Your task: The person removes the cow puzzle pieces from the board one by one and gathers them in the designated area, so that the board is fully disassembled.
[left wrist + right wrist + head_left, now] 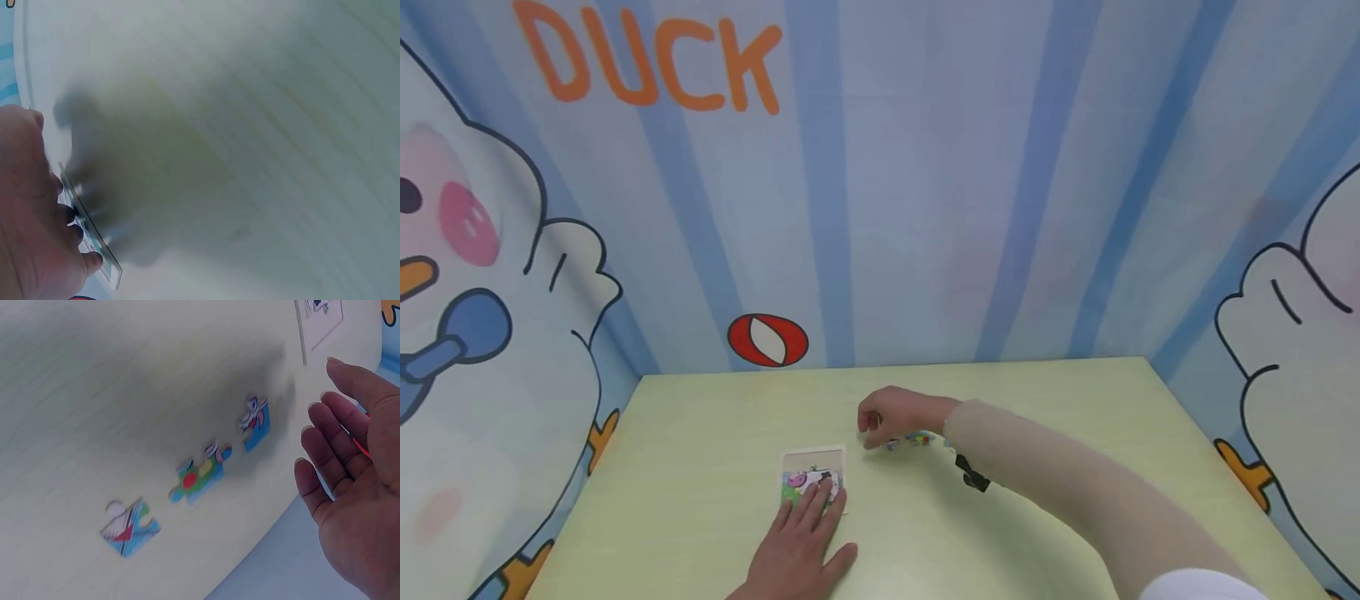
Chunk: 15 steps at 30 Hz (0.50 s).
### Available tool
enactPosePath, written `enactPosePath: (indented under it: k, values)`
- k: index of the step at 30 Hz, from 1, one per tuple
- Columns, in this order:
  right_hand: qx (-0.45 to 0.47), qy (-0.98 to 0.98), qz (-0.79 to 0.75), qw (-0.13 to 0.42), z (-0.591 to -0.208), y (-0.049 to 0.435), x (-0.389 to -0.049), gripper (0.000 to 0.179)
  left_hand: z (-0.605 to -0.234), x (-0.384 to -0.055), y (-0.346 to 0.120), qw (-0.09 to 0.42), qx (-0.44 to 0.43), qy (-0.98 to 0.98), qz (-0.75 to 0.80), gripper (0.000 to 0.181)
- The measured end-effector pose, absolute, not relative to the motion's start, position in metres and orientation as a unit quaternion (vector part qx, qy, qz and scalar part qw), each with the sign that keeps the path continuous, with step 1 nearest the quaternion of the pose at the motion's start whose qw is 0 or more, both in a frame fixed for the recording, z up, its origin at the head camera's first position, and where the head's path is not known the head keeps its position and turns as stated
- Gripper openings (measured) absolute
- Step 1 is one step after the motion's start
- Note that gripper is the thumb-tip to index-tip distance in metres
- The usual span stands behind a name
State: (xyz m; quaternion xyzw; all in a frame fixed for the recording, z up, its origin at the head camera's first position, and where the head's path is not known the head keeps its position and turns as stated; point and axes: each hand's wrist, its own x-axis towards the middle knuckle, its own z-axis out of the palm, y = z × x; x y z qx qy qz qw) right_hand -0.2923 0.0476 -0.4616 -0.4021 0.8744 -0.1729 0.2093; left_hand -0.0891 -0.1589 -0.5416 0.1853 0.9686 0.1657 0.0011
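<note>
A small puzzle board (pixel 814 457) with a pale frame and a cartoon picture lies flat on the table. My left hand (pixel 801 542) rests on its lower part with the fingers extended, covering some of the picture. The left wrist view shows the fingertips against the thin board (pixel 115 275). To the right, my right hand (pixel 892 414) hovers with loosely bent fingers. No held thing shows in the right wrist view. Beneath and beside that hand lie three jigsaw pieces: a white-and-blue piece (pixel 130 530), a green piece (pixel 199 476) and a blue piece (pixel 257 424).
The pale yellow table (pixel 700 433) ends at a blue striped backdrop (pixel 917 208) with cartoon ducks on both sides. A dark strap-like object (pixel 972 473) shows under the right forearm.
</note>
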Motion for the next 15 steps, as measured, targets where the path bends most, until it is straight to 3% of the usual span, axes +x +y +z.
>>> enactPosePath:
  k: [15]
  values:
    - [-0.453,0.860,-0.136,0.189,-0.473,-0.007,-0.276,0.021,-0.541,-0.087,-0.156,0.017,0.169,0.972,0.164,0.074]
